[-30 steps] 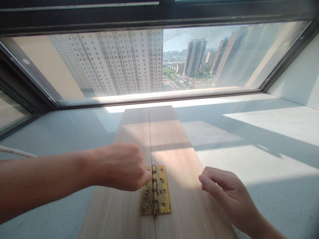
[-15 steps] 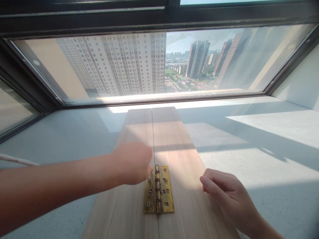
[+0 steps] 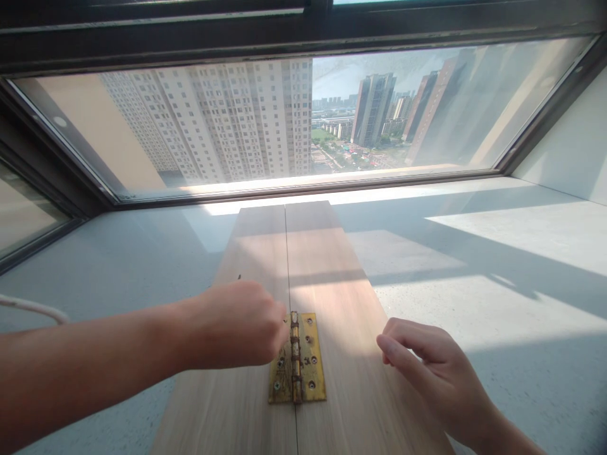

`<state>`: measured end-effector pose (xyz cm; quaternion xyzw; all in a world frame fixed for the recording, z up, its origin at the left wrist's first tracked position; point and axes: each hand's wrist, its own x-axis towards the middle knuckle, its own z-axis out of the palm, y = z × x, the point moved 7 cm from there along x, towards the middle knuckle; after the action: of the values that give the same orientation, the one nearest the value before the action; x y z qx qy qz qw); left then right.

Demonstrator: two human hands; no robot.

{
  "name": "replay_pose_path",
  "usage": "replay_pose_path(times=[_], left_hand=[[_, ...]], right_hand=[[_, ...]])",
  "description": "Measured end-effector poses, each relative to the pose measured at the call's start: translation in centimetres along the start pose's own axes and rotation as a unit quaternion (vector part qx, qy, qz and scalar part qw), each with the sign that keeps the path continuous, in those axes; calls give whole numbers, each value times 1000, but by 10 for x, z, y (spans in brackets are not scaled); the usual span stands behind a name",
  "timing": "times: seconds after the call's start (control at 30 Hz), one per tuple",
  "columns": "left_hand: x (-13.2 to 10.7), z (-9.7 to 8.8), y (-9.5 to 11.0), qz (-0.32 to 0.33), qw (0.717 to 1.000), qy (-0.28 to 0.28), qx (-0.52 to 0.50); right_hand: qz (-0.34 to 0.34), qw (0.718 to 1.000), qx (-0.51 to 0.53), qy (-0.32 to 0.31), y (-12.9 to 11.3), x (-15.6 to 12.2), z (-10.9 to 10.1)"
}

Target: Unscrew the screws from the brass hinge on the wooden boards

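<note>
Two pale wooden boards (image 3: 341,303) lie side by side on the light surface (image 3: 512,309) below the window (image 3: 265,126), and a worn brass hinge (image 3: 297,360) lies flat across the seam between them, its knuckle running along the joint. The left hand (image 3: 232,325) is closed in a fist above the hinge's left leaf, covering part of its far half; what the fist grips, if anything, cannot be told. A small dark tip (image 3: 239,277) shows just beyond that fist. In the near corner of the left leaf sits a cross-slotted screw head (image 3: 277,385). The right leaf lies uncovered. Well apart from it, the right hand (image 3: 429,360) is loosely curled by the outer edge of the right-hand board, thumb against the bent fingers, with nothing visible in it.
</note>
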<state>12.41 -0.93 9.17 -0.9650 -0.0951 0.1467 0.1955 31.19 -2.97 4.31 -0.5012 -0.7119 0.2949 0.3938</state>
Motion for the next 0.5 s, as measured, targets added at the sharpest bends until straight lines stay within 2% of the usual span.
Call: replay_pose_path(times=[0.1, 0.27, 0.33, 0.4, 0.5], left_hand=[[4, -1, 4, 20, 1000, -15, 16], [20, -2, -2, -21, 993, -110, -33], [23, -1, -10, -73, 986, -131, -79], [20, 3, -21, -159, 967, -143, -140], [7, 12, -35, -301, 911, -164, -231]], right_hand=[[-4, 1000, -5, 3, -1, 1, 0], [2, 1000, -21, 7, 2, 2, 1], [7, 1000, -22, 9, 3, 2, 1], [8, 1000, -21, 9, 3, 3, 1], [6, 1000, -21, 4, 1, 3, 1]])
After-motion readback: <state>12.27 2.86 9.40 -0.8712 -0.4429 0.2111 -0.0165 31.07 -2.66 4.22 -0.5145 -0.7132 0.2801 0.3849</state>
